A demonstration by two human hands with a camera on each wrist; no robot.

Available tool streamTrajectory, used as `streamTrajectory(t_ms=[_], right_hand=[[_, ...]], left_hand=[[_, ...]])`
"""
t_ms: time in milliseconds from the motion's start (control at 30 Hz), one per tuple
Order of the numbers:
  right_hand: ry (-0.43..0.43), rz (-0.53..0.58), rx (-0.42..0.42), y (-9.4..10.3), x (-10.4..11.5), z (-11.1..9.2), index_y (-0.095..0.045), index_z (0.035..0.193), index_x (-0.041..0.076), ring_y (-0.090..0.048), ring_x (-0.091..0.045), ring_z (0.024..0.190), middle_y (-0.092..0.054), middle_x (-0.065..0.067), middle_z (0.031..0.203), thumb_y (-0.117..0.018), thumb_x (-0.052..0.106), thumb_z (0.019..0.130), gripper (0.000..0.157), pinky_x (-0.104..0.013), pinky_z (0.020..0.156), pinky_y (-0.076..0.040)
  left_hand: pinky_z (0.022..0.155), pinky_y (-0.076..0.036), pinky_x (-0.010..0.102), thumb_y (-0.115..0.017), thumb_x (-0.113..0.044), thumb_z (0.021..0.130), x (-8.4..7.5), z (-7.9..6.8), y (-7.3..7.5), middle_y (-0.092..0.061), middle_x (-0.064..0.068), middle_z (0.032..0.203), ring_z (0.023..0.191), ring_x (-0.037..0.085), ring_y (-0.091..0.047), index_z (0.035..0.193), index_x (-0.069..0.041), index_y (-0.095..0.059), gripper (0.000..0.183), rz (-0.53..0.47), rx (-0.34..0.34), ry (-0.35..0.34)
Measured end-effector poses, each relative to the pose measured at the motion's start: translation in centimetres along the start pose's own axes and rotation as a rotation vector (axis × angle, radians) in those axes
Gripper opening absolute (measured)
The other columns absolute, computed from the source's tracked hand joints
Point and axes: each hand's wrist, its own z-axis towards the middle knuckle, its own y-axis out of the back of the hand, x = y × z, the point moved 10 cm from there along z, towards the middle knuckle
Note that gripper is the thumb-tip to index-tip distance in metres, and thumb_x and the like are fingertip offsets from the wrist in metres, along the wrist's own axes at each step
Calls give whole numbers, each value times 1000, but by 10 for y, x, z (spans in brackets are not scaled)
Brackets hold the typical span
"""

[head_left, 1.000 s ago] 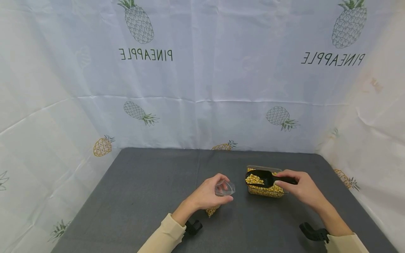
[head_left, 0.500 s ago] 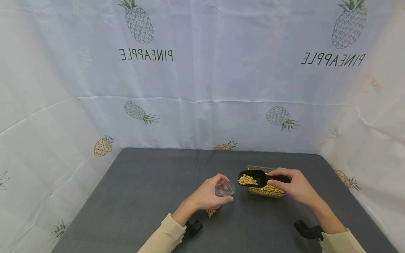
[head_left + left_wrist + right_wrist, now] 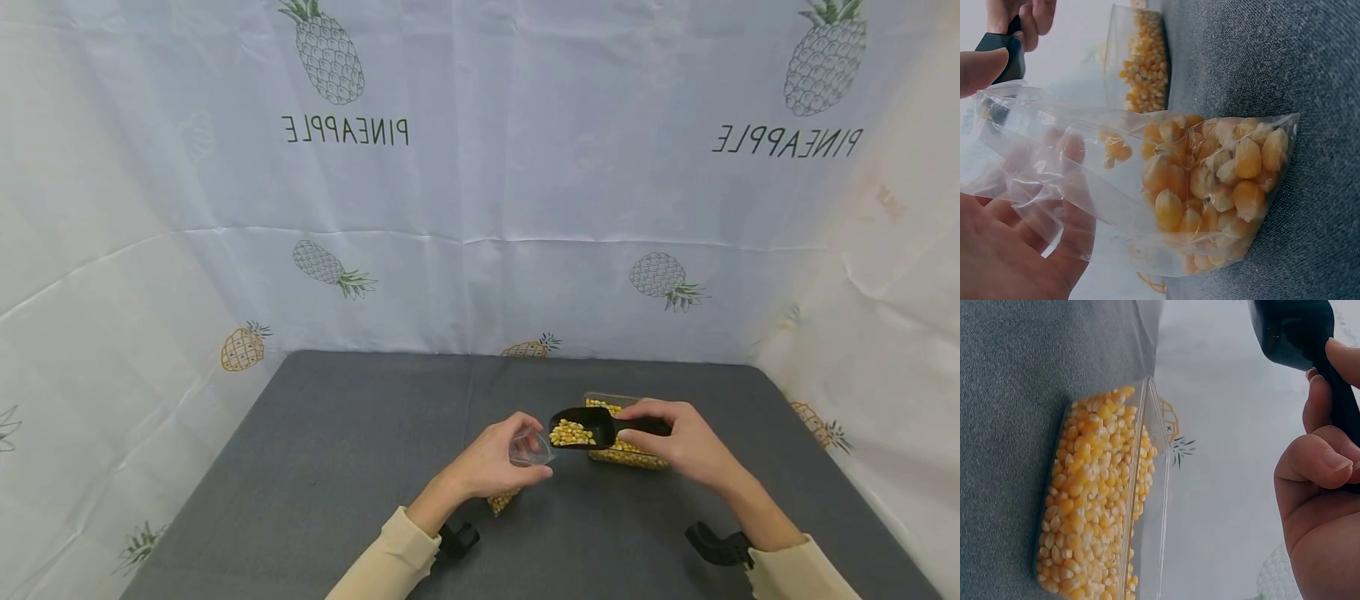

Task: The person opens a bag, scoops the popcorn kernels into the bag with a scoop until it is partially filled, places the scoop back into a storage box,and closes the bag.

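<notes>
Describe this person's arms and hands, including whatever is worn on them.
A plain cream fabric left sleeve and matching cream right sleeve end short of the wrists, with a blocky black left wrist fitting and a curved black right wrist fitting. The left hand and the right hand are bare: no glove or ring shows.

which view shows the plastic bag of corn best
The left wrist view: the bag is close, its kernels clear through the side. The head view shows only its mouth and a corner, the left hand hiding much. In the right wrist view I can't make it out.
</notes>
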Motion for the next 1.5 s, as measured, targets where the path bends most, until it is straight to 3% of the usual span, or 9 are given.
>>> streamTrajectory(t_ms=[367, 567, 800, 1267, 1500], right_hand=[[42, -33, 22, -13, 7, 5, -75, 114, 13, -63, -13, 94, -69, -3, 113, -74, 17, 94, 20, -32, 75, -54], [25, -40, 31, -16, 5, 7, -76, 114, 14, -64, -14, 99, -70, -3, 114, -75, 20, 94, 20, -31, 77, -55], [6, -36, 44, -20, 5, 11, -76, 112, 16, -63, -15, 96, -70, -3, 114, -76, 23, 94, 20, -31, 76, -54], [-5, -54, 112, -25, 15, 20, -75, 114, 13, -62, -15, 91, -70, -3, 112, -74, 26, 95, 22, -31, 73, -54], [4, -132, 127, -29, 17, 23, -75, 115, 16, -64, -23, 105, -69, 0, 115, -74, 32, 95, 25, -41, 84, -54]], left_hand=[[86, -54, 26, -73, -34, 94, 0, 0, 0, -61, 0, 109, 92, 5, -61, 134, -6, -52, 53, -11, 3, 7], [86, -55, 26, -73, -35, 93, 1, 0, 0, -60, -1, 109, 93, 5, -62, 136, -6, -51, 56, -12, 3, 16], [84, -55, 26, -73, -37, 93, 3, 0, 0, -59, -2, 112, 91, 4, -62, 138, -10, -50, 57, 6, 10, 31], [85, -55, 26, -74, -38, 91, 4, 0, 0, -59, 3, 118, 94, 5, -65, 141, -9, -47, 64, 1, 26, 54], [85, -55, 26, -75, -38, 91, 5, 0, -1, -60, 7, 125, 93, 5, -66, 141, -10, -48, 63, -1, 23, 65]])
